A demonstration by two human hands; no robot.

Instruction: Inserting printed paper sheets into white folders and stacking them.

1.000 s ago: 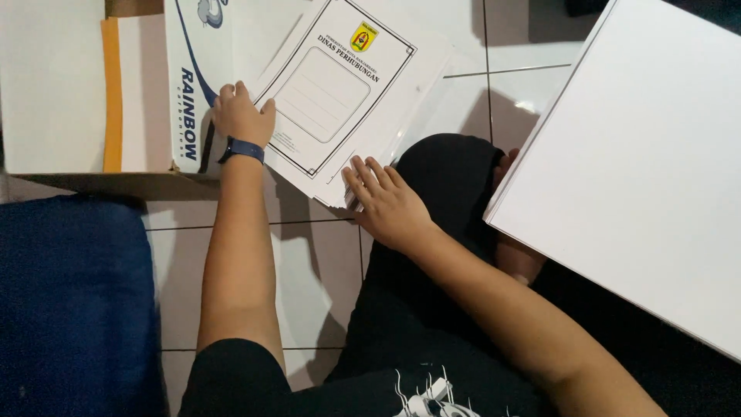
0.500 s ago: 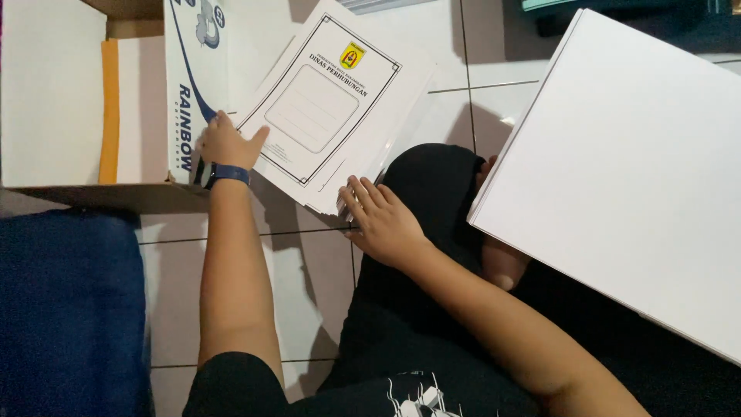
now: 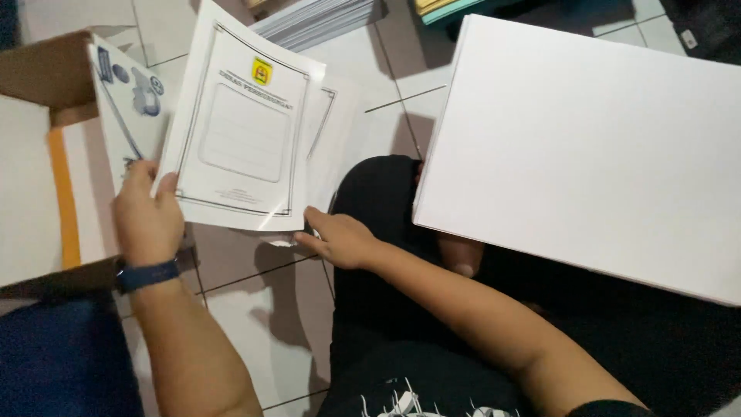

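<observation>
1. Big white board (image 3: 594,147) fills the right side, resting over the person's black-clad lap, well apart from the left hand and near the right forearm.
2. Tiled floor (image 3: 255,309) below; open cardboard box (image 3: 46,208) with an orange stripe at left, dark blue cloth (image 3: 54,363) beneath it, a paper stack (image 3: 316,19) at top.
3. Printed cover sheet (image 3: 243,131), glossy, black border, small yellow emblem, held up just beside the box, over more sheets (image 3: 332,131) lying behind it.
4. Left hand (image 3: 147,220), blue wristband, closed on the cover sheet's lower left corner, thumb on top.
5. Right hand (image 3: 340,239) loosely open, fingertips at the lower edges of the sheets; actual pinch can't be told.
6. Step, as judged: separating one sheet from the pile. Next move likely needs a firm right-side grip to keep the sheet flat.
</observation>
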